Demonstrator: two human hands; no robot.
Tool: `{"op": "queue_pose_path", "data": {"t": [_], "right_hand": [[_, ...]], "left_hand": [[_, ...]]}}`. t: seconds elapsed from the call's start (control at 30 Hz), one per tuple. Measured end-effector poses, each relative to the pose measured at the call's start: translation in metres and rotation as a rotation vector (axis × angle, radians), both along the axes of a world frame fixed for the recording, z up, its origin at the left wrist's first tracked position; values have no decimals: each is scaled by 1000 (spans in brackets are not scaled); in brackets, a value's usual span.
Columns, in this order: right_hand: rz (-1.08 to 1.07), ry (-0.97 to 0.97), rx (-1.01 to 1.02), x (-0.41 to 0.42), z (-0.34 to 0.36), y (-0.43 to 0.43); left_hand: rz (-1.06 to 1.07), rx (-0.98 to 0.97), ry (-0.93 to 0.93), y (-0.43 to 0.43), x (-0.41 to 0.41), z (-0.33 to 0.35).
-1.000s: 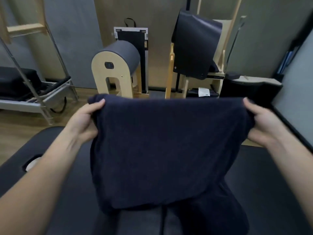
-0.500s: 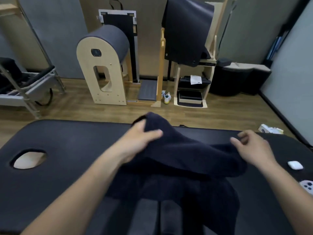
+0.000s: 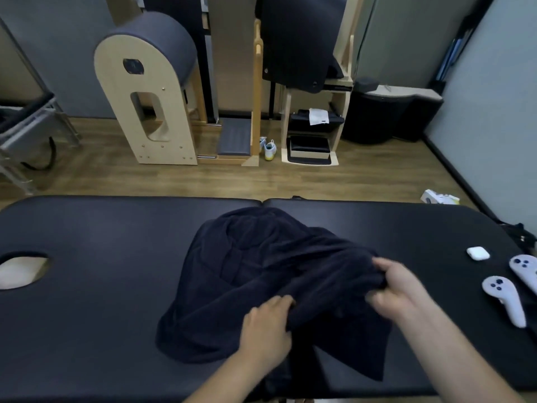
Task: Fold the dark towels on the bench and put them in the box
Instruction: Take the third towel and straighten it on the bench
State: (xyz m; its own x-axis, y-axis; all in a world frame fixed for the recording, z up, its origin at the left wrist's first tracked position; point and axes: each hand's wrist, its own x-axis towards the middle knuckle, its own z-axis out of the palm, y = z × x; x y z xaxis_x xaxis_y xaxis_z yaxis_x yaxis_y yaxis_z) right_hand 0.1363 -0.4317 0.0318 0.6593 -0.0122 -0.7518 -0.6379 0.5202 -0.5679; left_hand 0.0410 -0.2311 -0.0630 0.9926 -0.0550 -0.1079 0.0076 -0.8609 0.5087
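- Both hands grip cloth: left hand [image 3: 266, 330] fingers [image 3: 279, 303] curl onto a fold of the dark towel [image 3: 255, 266], tips buried in the cloth, palm down.
- Right hand [image 3: 402, 289] fingers [image 3: 386, 264] are clamped round a bunched ridge of the same towel. Hand is blurred, so indiv. finger positions can't be told.
- Hands sit close together, left nearer the person, right a bit further out & to the right. Both forearms are bare, coming in from the bottom edge.
- Towel is rumpled, not yet folded flat, approx. mid-bench. Far part is humped, left part spreads flat, near-right corner lies by the front edge. Dark on dark, so whether it's one towel or more underneath, can't tell.
- Bench [image 3: 101, 237] is black & padded, w/ a seam notch at the middle of its far edge. Face hole [image 3: 23, 269] is at the left end, well apart from the towel.
- Right end of bench has a small white earbud case [image 3: 478, 253], then 2 pale controllers [image 3: 504, 301] nearer the person. They lie side by side, apart from the towel.
- Beyond the bench is a wood floor [image 3: 377, 175].
- Back left stands a pale wooden barrel [image 3: 148, 91] w/ a grey padded top.
- Pair of light shoes [image 3: 268, 146] sits beside a wooden upright.
- Back centre is a wooden shelf stand [image 3: 311, 146] w/ dark items, and a dark mat [image 3: 296, 39] hangs above it.
- White carton [image 3: 438, 196] lies on the floor at far right.
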Motion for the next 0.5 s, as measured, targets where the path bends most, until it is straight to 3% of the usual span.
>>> {"op": "queue_pose_path", "data": {"t": [0.1,0.2,0.27,0.37,0.43,0.5], "right_hand": [[-211,-185,81,29,59,-28],[-380,-423,170,54,82,-86],[-518,-361,258,68,69,-136],[-525,-153,236,83,24,-189],[-419,-68,323,90,3,-202],[-449,-73,159,95,23,-171]], "left_hand": [[87,135,22,30,12,-44],[200,-176,107,56,21,-62],[298,-378,54,72,45,-49],[441,-487,-221,96,94,19],[405,-552,-377,108,118,81],[310,-506,-487,128,147,155]]}}
